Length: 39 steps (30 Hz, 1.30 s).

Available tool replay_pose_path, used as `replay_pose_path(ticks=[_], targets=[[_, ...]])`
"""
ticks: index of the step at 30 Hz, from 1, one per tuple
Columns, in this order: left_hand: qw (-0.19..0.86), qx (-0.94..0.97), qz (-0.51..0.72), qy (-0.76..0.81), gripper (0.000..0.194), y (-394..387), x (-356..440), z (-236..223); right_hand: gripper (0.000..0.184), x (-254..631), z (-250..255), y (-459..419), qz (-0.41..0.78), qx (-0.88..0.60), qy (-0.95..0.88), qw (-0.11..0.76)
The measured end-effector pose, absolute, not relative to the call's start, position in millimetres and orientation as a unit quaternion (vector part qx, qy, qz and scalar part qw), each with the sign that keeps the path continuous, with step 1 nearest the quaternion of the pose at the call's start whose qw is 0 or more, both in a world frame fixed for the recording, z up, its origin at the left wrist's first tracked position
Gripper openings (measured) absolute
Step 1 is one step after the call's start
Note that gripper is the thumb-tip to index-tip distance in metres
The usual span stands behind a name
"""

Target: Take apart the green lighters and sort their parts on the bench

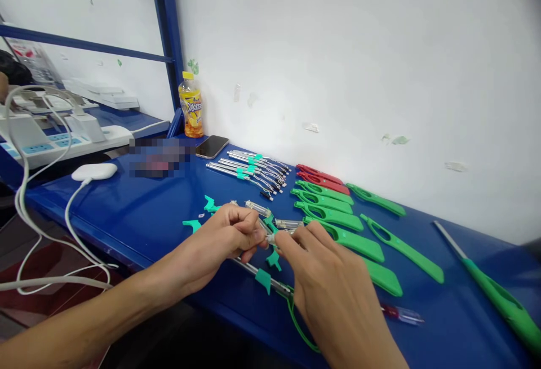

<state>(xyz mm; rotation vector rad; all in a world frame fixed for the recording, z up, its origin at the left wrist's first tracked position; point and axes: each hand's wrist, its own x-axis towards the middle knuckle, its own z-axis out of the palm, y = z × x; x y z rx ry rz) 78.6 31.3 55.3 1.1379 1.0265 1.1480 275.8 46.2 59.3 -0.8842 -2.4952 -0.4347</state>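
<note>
My left hand [236, 234] is closed, thumb and fingers pinched together above the blue table. Close against it, my right hand [329, 279] is also closed, fingers curled with the back of the hand towards me. A small pale part [270, 238] shows between the fingertips of both; its kind is too small to tell. Under the hands lies a metal lighter tube [249, 267] with a teal trigger [263, 280] beside it. Several transparent fuel tanks [257, 208] and other teal triggers [210, 204] lie around them, partly hidden by my fingers.
Green lighter handle shells [346, 242] and red ones [323, 176] lie to the right, near a finished-looking green lighter [494, 290] and a pen [401, 314]. Wired metal tubes [249, 169], a phone [212, 146] and a drink bottle [192, 107] stand behind. White cables [25, 189] hang left.
</note>
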Motion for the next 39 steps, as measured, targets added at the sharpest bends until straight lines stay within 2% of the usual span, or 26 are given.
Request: replay_pose_path(ticks=[8, 12, 15, 17, 19, 21, 25, 27, 28, 30, 34, 36, 39], targets=[[0.594, 0.481, 0.472, 0.439, 0.042, 26.0, 77.4, 58.1, 0.026, 281.4, 65.0, 43.2, -0.137, -0.313, -0.9, 0.27], [0.618, 0.49, 0.444, 0.427, 0.046, 23.3, 78.3, 58.8, 0.02, 299.4, 74.1, 40.2, -0.078, -0.332, -0.906, 0.251], [0.616, 0.515, 0.437, 0.405, 0.052, 23.2, 80.9, 54.5, 0.018, 327.9, 77.2, 39.4, -0.03, -0.379, -0.882, 0.279], [0.581, 0.548, 0.447, 0.403, 0.056, 21.1, 85.1, 50.3, 0.024, 351.1, 76.8, 37.8, -0.003, -0.406, -0.867, 0.29], [0.517, 0.591, 0.452, 0.423, 0.054, 16.4, 91.2, 46.3, 0.019, 371.4, 75.2, 35.0, 0.026, -0.42, -0.865, 0.274], [0.44, 0.636, 0.435, 0.461, 0.044, 10.3, 98.0, 43.0, 0.01, 383.9, 72.9, 31.9, 0.055, -0.444, -0.857, 0.257], [0.282, 0.729, 0.393, 0.485, 0.02, 2.2, 107.9, 38.4, 0.018, 386.2, 65.7, 27.5, 0.083, -0.491, -0.831, 0.246], [0.227, 0.777, 0.375, 0.452, 0.009, 1.5, 110.1, 35.9, 0.011, 383.7, 60.4, 27.3, 0.08, -0.502, -0.828, 0.237], [0.212, 0.799, 0.36, 0.433, 0.011, 1.7, 110.6, 34.3, 0.006, 382.8, 57.6, 27.7, 0.081, -0.502, -0.83, 0.231], [0.209, 0.833, 0.314, 0.406, 0.023, 2.5, 110.8, 30.0, 0.013, 381.9, 52.8, 30.0, 0.097, -0.5, -0.834, 0.211], [0.219, 0.85, 0.242, 0.413, 0.044, 3.4, 108.6, 19.6, 0.012, 379.3, 52.3, 39.3, 0.138, -0.502, -0.845, 0.118], [0.213, 0.852, 0.23, 0.42, 0.047, 3.8, 107.4, 16.5, 0.011, 376.3, 56.1, 44.5, 0.148, -0.503, -0.848, 0.078], [0.211, 0.857, 0.22, 0.415, 0.041, 5.6, 107.6, 17.0, 0.018, 372.4, 60.8, 49.8, 0.166, -0.497, -0.849, 0.071]])
